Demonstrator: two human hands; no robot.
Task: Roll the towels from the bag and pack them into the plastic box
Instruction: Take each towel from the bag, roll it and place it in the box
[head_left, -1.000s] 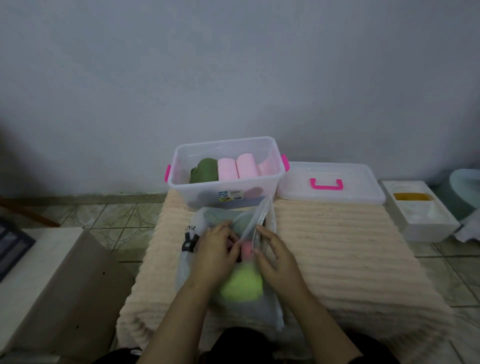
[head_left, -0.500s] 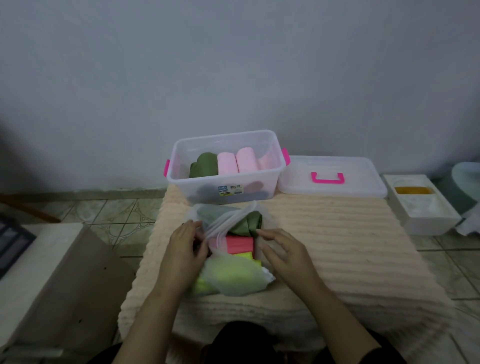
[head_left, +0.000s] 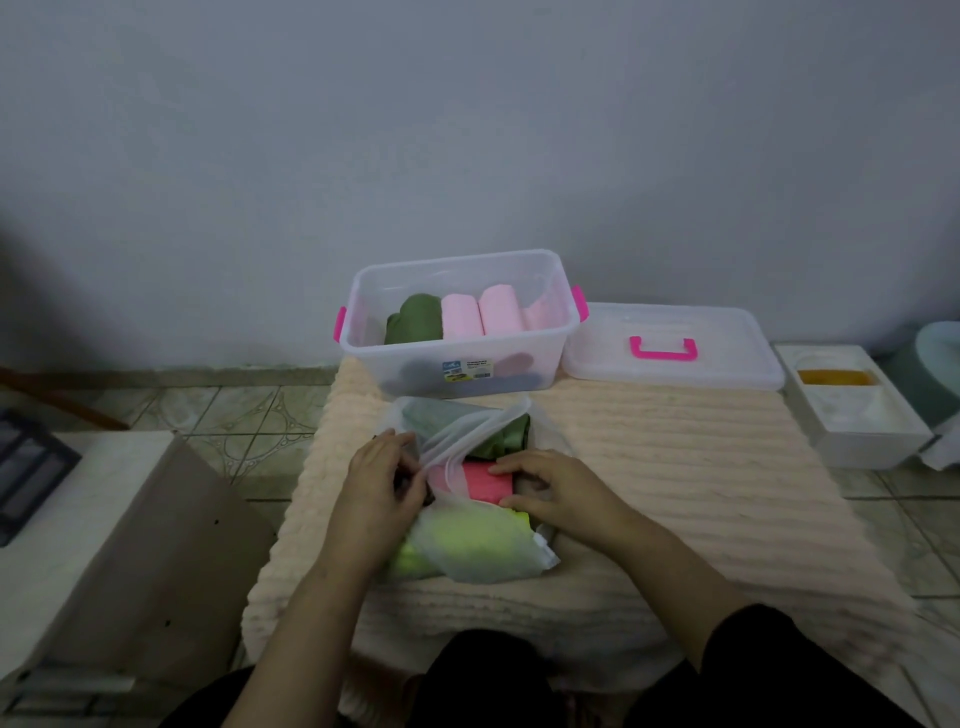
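A translucent plastic bag (head_left: 483, 551) lies on the cream ribbed cover (head_left: 675, 467) in front of me. Inside it show a lime green towel (head_left: 415, 558), a bright pink folded towel (head_left: 485, 480) and a dark green towel (head_left: 506, 436). My left hand (head_left: 382, 480) grips the bag's left edge at its mouth. My right hand (head_left: 553, 486) pinches the bright pink towel between fingers and thumb. Behind the bag stands the clear plastic box (head_left: 540, 358) with pink clips, holding a rolled dark green towel (head_left: 413, 327) and pale pink rolls (head_left: 480, 317).
The box's clear lid (head_left: 727, 364) with a pink handle lies to the right of the box. A white tray (head_left: 852, 421) sits on the tiled floor at right. A cardboard box (head_left: 145, 545) stands at left. A grey wall rises behind.
The bag, held up a second ago, now lies flat with its mouth pulled open. My right hand has moved onto the bright pink towel and closed on it.
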